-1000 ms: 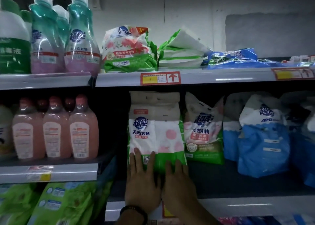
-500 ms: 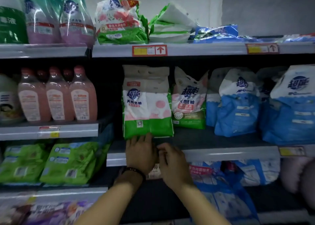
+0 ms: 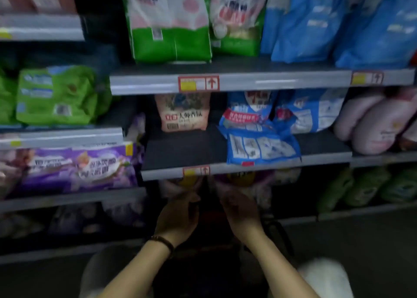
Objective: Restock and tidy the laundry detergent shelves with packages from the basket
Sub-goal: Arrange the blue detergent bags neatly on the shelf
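Note:
The green and white detergent bag (image 3: pixel 169 24) stands upright on the upper shelf (image 3: pixel 270 81), apart from both hands. Both hands hang low in front of the dark bottom shelves, blurred by motion. My left hand (image 3: pixel 178 216), with a dark bracelet at the wrist, is held palm inward with relaxed fingers and nothing in it. My right hand (image 3: pixel 239 212) faces it a short way to the right, fingers loose, also holding nothing. A dark basket handle (image 3: pixel 277 234) shows just beyond my right wrist; the basket itself is hidden in shadow.
A pink bag (image 3: pixel 184 114) stands and a blue bag (image 3: pixel 259 144) lies flat on the middle shelf (image 3: pixel 176 173). Blue bags (image 3: pixel 316 22) fill the upper right, pale pink bags (image 3: pixel 374 126) the right. Green packs (image 3: pixel 58 96) and purple packs (image 3: pixel 76 169) sit on the left.
The view has dropped to the lower shelves. Both hands have left the green and white bag and come down, drawing apart below the middle shelf.

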Available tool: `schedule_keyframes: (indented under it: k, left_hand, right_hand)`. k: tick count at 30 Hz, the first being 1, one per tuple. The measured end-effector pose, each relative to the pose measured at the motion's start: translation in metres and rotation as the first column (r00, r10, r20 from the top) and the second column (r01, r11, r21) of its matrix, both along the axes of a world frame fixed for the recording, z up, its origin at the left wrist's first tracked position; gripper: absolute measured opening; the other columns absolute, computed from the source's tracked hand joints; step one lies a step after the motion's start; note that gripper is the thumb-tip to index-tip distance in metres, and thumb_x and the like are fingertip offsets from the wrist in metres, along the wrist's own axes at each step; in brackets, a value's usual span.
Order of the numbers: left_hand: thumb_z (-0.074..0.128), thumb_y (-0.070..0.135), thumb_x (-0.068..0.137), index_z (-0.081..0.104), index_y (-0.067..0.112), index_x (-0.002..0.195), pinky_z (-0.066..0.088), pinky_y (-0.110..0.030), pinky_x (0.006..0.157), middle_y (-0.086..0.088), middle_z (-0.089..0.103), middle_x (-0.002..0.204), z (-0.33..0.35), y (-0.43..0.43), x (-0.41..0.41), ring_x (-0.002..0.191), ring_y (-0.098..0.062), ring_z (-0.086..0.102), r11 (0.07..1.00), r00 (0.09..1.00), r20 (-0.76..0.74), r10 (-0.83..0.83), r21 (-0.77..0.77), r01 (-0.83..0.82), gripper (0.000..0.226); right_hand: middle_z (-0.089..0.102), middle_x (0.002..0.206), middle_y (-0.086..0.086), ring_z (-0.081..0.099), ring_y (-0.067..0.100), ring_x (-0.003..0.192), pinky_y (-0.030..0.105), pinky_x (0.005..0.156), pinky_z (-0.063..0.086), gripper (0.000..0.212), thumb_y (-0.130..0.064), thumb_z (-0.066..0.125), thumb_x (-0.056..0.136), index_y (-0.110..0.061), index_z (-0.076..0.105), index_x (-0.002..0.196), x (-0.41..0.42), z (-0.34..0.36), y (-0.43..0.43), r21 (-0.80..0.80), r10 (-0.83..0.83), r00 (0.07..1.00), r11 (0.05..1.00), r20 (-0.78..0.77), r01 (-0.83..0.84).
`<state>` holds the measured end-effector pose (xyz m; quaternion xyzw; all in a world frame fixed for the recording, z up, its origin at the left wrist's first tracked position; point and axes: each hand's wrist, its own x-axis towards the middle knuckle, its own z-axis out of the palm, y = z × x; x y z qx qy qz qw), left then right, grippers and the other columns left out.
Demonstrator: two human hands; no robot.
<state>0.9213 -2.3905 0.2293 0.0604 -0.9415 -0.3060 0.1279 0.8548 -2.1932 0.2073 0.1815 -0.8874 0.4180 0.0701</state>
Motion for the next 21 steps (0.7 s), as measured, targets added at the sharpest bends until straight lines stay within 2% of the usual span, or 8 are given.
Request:
schedule_keyframes:
  k: [2, 4, 6, 7, 10, 15, 18, 21]
  left_hand:
    - [0.058, 0.032, 0.090, 0.068, 0.036, 0.105, 0.060, -0.034, 0.086, 0.013, 0.074, 0.107, -0.046, 0.004, 0.009, 0.097, -0.012, 0.073, 0.997, 0.992, 0.122, -0.031, 0.073, 0.022, 0.018]
    - [0.060, 0.033, 0.091, 0.065, 0.041, 0.103, 0.060, -0.034, 0.086, 0.016, 0.072, 0.106, -0.086, 0.010, 0.018, 0.095, -0.008, 0.071, 0.992, 0.975, 0.215, -0.058, 0.126, 0.031, 0.015]
    - [0.062, 0.033, 0.094, 0.061, 0.046, 0.104, 0.060, -0.032, 0.086, 0.018, 0.070, 0.107, -0.116, 0.018, 0.026, 0.097, -0.006, 0.069, 0.987, 0.958, 0.272, -0.091, 0.154, 0.050, 0.017]
    - [0.063, 0.031, 0.096, 0.062, 0.045, 0.106, 0.059, -0.030, 0.087, 0.018, 0.069, 0.108, -0.127, 0.022, 0.027, 0.099, -0.006, 0.069, 0.985, 0.949, 0.293, -0.111, 0.158, 0.067, 0.018]
    - [0.062, 0.028, 0.100, 0.068, 0.034, 0.108, 0.058, -0.031, 0.088, 0.015, 0.071, 0.106, -0.145, 0.031, 0.024, 0.099, -0.005, 0.068, 0.977, 0.923, 0.352, -0.156, 0.194, 0.091, 0.011]
    - [0.057, 0.031, 0.106, 0.065, 0.028, 0.119, 0.051, -0.020, 0.082, 0.014, 0.066, 0.111, -0.170, 0.045, 0.024, 0.105, -0.009, 0.066, 0.967, 0.857, 0.478, -0.194, 0.241, 0.085, 0.016]
    - [0.053, 0.029, 0.108, 0.063, 0.030, 0.118, 0.040, -0.009, 0.057, 0.013, 0.061, 0.094, -0.173, 0.050, 0.018, 0.077, -0.003, 0.061, 0.962, 0.813, 0.534, -0.234, 0.248, 0.114, 0.014]
    - [0.045, 0.028, 0.110, 0.065, 0.045, 0.116, 0.044, -0.022, 0.049, 0.002, 0.066, 0.083, -0.169, 0.047, 0.001, 0.055, -0.005, 0.046, 0.937, 0.750, 0.571, -0.334, 0.290, 0.196, 0.027]
  right_hand:
    - [0.077, 0.096, 0.002, 0.073, 0.018, 0.091, 0.031, 0.081, 0.055, 0.016, -0.024, 0.060, 0.096, -0.024, 0.076, 0.092, 0.004, -0.045, 0.024, 0.187, -0.061, 0.992, 0.982, 0.108, 0.040]
    - [0.077, 0.098, 0.004, 0.075, 0.026, 0.093, 0.038, 0.083, 0.058, 0.011, -0.029, 0.067, 0.096, -0.037, 0.074, 0.098, 0.008, -0.088, 0.046, 0.283, -0.167, 0.958, 0.954, 0.233, 0.097]
    - [0.076, 0.093, 0.007, 0.077, 0.033, 0.083, 0.040, 0.072, 0.060, 0.026, -0.024, 0.074, 0.086, -0.042, 0.071, 0.104, 0.010, -0.129, 0.063, 0.248, -0.210, 0.930, 0.959, 0.300, 0.136]
    - [0.076, 0.101, 0.009, 0.076, 0.034, 0.090, 0.040, 0.075, 0.059, 0.030, -0.022, 0.072, 0.089, -0.038, 0.069, 0.113, 0.014, -0.140, 0.070, 0.286, -0.203, 0.936, 0.951, 0.286, 0.119]
    - [0.064, 0.140, 0.016, 0.061, 0.036, 0.130, 0.039, 0.104, 0.047, 0.040, -0.022, 0.065, 0.102, -0.013, 0.062, 0.141, 0.026, -0.166, 0.088, 0.371, -0.288, 0.820, 0.923, 0.496, 0.100]
    - [0.041, 0.163, 0.016, 0.042, 0.031, 0.149, 0.031, 0.113, 0.037, 0.068, -0.027, 0.063, 0.103, -0.009, 0.034, 0.162, 0.025, -0.196, 0.104, 0.432, -0.343, 0.692, 0.900, 0.635, 0.050]
    - [0.044, 0.158, 0.019, 0.046, 0.033, 0.144, 0.031, 0.107, 0.042, 0.065, -0.016, 0.063, 0.103, -0.005, 0.035, 0.160, 0.014, -0.205, 0.101, 0.392, -0.316, 0.655, 0.919, 0.686, 0.033]
    - [0.053, 0.149, 0.021, 0.056, 0.031, 0.129, 0.033, 0.101, 0.047, 0.053, -0.013, 0.062, 0.104, -0.001, 0.046, 0.152, 0.006, -0.217, 0.094, 0.381, -0.316, 0.619, 0.924, 0.719, 0.029]
